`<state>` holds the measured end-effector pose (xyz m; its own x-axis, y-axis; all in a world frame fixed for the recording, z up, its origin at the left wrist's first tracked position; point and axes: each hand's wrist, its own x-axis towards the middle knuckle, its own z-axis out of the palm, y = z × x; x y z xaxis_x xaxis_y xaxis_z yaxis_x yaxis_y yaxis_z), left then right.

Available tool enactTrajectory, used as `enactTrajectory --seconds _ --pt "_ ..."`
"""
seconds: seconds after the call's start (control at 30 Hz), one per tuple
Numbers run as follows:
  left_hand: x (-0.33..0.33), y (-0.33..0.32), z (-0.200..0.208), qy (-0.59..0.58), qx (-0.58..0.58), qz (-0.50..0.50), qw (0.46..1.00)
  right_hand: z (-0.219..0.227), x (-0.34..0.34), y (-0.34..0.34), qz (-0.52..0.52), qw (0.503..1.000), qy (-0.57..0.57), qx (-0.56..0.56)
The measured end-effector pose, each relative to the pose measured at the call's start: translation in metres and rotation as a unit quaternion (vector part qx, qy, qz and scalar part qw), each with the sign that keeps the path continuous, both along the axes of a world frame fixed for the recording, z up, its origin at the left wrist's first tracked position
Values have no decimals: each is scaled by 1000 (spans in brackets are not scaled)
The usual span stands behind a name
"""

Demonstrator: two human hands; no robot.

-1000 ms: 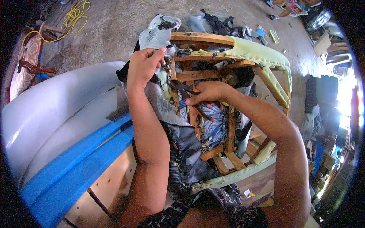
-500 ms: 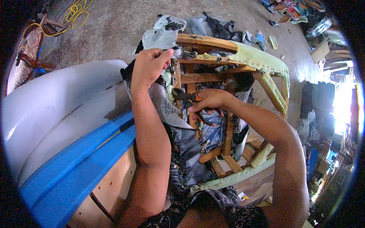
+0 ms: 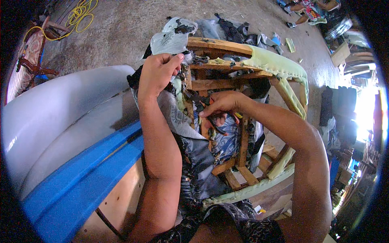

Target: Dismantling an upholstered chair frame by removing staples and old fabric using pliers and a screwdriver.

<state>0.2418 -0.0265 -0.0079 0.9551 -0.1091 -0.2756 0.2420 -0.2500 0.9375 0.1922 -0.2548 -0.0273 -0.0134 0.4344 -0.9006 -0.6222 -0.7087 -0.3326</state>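
A stripped wooden furniture frame (image 3: 243, 141), with pale yellow-green foam (image 3: 279, 64) on its curved rails, lies before me. Torn grey and black upholstery cover (image 3: 178, 112) hangs along its left side. My left hand (image 3: 156, 75) pinches the cover's ragged edge near the frame's upper left corner, beside a whitish flap (image 3: 168, 41). My right hand (image 3: 222, 104) is wrapped round pliers (image 3: 196, 97) with black and orange handles. Their dark jaws are by the left rail, next to the torn edge; whether they grip anything there, I cannot tell.
Long grey rounded shapes (image 3: 77, 95) and a blue panel (image 3: 93, 164) stand close on my left. Scraps of black and clear sheeting (image 3: 231, 30) lie behind the frame. A yellow cord (image 3: 83, 16) is coiled on the floor. Another person's legs (image 3: 300, 14) show at far right.
My right hand has turned the pliers slightly, and the orange handles are more hidden now. My left hand keeps its pinch on the cover with barely any movement.
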Motion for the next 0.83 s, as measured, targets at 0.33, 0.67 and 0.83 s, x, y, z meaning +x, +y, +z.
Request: enactTrajectory --seconds 0.33,0.67,0.83 --pt "1 3 2 20 15 -16 1000 7 6 8 37 997 -19 68" --pt "2 2 -7 23 -12 -6 1000 -13 -36 -19 -246 953 -30 175" --pt "1 4 -2 32 2 -20 999 -3 -28 -27 -271 957 2 107"
